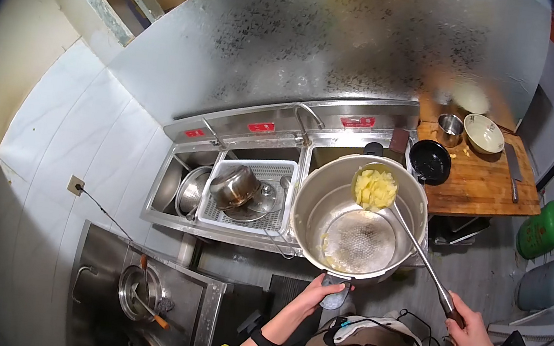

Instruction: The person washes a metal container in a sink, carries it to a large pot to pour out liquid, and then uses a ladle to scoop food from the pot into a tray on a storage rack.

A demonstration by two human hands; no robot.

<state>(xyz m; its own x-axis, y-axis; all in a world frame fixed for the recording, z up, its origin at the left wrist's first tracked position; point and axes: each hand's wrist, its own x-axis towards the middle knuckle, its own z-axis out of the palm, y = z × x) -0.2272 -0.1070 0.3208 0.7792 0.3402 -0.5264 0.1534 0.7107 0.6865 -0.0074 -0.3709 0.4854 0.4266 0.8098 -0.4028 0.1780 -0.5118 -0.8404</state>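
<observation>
Head view: wok (320, 203), ladle (416, 245) over steel sink (213, 232); wooden counter (481, 189), tiled wall (87, 127)

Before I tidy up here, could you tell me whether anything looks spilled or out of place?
A few yellow food bits lie loose on the wooden board, beside the black bowl. In the sink basket, a steel pot lies tipped on its side among lids. Nothing else stands out.

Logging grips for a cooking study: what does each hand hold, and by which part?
The left hand grips the wok by its short handle; the right hand holds the ladle by the end of its long handle.
</observation>
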